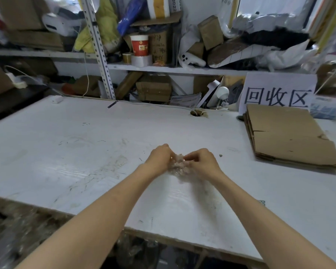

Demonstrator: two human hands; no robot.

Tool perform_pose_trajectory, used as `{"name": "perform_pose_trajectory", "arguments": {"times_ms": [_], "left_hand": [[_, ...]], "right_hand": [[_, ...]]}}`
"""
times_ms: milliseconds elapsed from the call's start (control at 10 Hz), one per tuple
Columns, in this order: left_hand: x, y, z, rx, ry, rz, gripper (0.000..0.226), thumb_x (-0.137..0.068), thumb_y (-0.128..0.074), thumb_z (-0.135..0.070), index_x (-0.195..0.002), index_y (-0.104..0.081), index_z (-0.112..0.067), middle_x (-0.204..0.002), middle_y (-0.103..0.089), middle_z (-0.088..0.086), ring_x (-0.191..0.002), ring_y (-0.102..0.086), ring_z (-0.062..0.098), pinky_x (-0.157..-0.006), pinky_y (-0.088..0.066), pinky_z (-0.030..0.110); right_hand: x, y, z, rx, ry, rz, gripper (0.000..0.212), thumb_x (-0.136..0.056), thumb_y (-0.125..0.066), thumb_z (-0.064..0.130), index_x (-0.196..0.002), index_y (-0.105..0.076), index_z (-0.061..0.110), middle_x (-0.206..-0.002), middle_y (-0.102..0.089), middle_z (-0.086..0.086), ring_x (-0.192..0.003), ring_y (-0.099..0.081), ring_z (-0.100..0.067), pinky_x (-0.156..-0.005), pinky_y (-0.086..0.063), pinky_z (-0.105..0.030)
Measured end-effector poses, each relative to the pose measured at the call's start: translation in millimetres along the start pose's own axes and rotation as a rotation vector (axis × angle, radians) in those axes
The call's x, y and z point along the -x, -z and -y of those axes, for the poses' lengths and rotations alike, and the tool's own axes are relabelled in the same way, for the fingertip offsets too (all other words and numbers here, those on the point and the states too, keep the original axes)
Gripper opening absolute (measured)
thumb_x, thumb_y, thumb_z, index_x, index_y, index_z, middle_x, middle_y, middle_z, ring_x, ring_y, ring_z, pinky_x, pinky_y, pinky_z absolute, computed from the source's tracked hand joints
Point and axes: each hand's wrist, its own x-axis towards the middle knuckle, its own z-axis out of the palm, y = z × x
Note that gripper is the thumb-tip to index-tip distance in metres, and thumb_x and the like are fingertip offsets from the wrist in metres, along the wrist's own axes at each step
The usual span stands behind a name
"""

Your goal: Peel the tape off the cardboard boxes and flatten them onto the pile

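Both arms reach forward, left hand [159, 158] and right hand [201, 161] pinching together

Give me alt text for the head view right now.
Both hands, left hand and right hand, crumple a wad of clear peeled tape over a scuffed white table. A pile of flattened brown cardboard boxes lies at right, below a white paper sign.

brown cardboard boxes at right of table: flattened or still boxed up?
Flattened: the brown cardboard boxes lie in a low flat stack, flaps spread, on the white table.
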Motion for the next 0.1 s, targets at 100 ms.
{"name": "perform_pose_trajectory", "arguments": {"times_ms": [100], "left_hand": [[26.9, 22.9, 17.4, 0.261, 0.078, -0.112, 0.040, -0.098, -0.059, -0.013, -0.138, -0.058, -0.016, -0.106, -0.068, 0.000, -0.095, -0.066, 0.009, -0.085, -0.045, 0.014]], "right_hand": [[18.6, 18.5, -10.2, -0.282, -0.157, -0.116, 0.029, -0.079, -0.073, 0.018, -0.105, -0.061, 0.014, -0.098, -0.057, -0.002, -0.090, -0.058, -0.016, -0.081, -0.048, -0.030]]}}
